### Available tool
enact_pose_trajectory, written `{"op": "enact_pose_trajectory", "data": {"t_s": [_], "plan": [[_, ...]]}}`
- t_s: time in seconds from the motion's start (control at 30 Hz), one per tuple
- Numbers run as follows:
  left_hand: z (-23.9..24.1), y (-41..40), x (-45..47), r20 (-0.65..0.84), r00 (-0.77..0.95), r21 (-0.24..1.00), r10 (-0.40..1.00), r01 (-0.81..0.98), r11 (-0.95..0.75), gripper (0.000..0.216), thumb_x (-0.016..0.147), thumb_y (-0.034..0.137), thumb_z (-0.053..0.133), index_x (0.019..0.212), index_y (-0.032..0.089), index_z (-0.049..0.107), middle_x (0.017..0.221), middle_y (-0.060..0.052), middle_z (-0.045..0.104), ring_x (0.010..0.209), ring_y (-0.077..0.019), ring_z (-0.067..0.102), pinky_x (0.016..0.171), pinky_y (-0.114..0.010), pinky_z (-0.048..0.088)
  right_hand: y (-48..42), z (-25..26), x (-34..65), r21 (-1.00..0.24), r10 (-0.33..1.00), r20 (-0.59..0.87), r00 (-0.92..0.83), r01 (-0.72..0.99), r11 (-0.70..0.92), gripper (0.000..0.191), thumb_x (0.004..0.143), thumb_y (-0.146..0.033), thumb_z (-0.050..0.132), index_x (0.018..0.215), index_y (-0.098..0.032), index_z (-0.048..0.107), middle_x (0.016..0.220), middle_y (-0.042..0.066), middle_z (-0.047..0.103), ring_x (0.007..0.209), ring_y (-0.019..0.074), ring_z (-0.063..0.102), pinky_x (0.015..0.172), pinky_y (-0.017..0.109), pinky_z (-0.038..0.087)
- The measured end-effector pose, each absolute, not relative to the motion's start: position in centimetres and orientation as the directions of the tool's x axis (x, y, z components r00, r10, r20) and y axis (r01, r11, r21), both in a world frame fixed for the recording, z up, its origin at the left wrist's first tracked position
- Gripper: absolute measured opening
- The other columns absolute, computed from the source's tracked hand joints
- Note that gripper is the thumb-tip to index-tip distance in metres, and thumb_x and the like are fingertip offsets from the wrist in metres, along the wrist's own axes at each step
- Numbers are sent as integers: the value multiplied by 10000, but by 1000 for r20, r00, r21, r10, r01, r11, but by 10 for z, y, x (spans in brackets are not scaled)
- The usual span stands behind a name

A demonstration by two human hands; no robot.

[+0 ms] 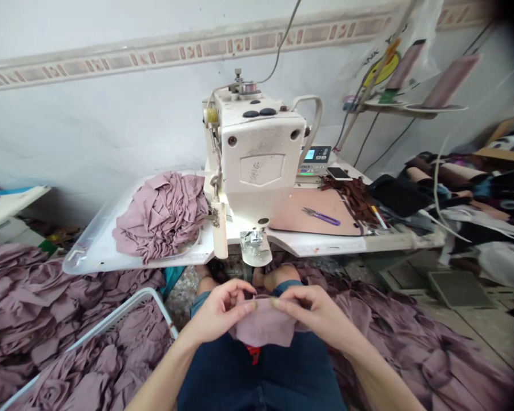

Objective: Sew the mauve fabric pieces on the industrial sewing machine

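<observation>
A small mauve fabric piece [265, 326] is stretched between my two hands, above my lap and in front of the sewing machine. My left hand [227, 308] pinches its upper left edge between thumb and fingers. At the upper right edge, my right hand [306, 308] grips it the same way. The sewing machine [257, 160] stands just beyond, its needle area over the small front bed [256, 251]. Left of the machine, a gathered heap of mauve fabric pieces [163, 214] lies on the table. Both hands are apart from the machine.
Purple-handled thread snips [323, 217] rest on a tan mat [291, 208] at right. A phone [339, 173] lies behind them. At lower left stands a light plastic basket [145, 294] of mauve fabric. More fabric [415, 342] spreads at right. Thread cones [452, 83] stand upper right.
</observation>
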State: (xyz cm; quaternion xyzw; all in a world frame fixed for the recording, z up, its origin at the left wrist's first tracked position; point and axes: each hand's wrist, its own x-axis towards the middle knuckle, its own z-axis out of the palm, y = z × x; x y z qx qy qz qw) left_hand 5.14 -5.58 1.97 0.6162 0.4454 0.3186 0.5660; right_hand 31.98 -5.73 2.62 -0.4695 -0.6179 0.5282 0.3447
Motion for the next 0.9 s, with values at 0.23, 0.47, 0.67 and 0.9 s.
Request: {"op": "enact_pose_trajectory", "data": {"t_s": [0.23, 0.47, 0.67, 0.9], "plan": [[39, -41, 50, 164, 397, 877, 903, 360, -317, 280, 1053, 391, 680, 1123, 218, 889, 846, -84, 748, 781, -206, 673, 703, -287, 482, -53, 46, 311, -961, 980, 98, -175, 239, 139, 414, 943, -530, 762, 706, -192, 800, 651, 38, 706, 616, 191, 586, 584, 292, 460], [46, -27, 58, 156, 283, 938, 946, 257, -232, 268, 1045, 394, 652, 967, 189, 805, 934, -76, 772, 860, -218, 681, 796, -298, 507, -40, 57, 305, -913, 961, 269, -66, 298, 277, 313, 960, -457, 770, 777, -218, 855, 734, 60, 768, 666, 222, 649, 645, 320, 478], [47, -11, 65, 26, 120, 993, 992, 109, -39, 388, 888, 550, 808, 821, 183, 700, 615, 49, 522, 543, -117, 431, 540, -242, 329, -15, 48, 306, -975, 989, 148, -4, 168, 146, 323, 865, -504, 808, 770, -200, 865, 737, 56, 794, 701, 242, 674, 688, 331, 520], [52, 10, 75, 176, 17, 977, 984, 122, -177, 268, 902, 414, 797, 877, 210, 626, 698, 43, 538, 671, -148, 530, 674, -251, 433, 2, 40, 306, -988, 989, 127, 69, 100, 120, 359, 843, -530, 841, 746, -185, 843, 714, 44, 762, 677, 216, 641, 673, 321, 497]]}}
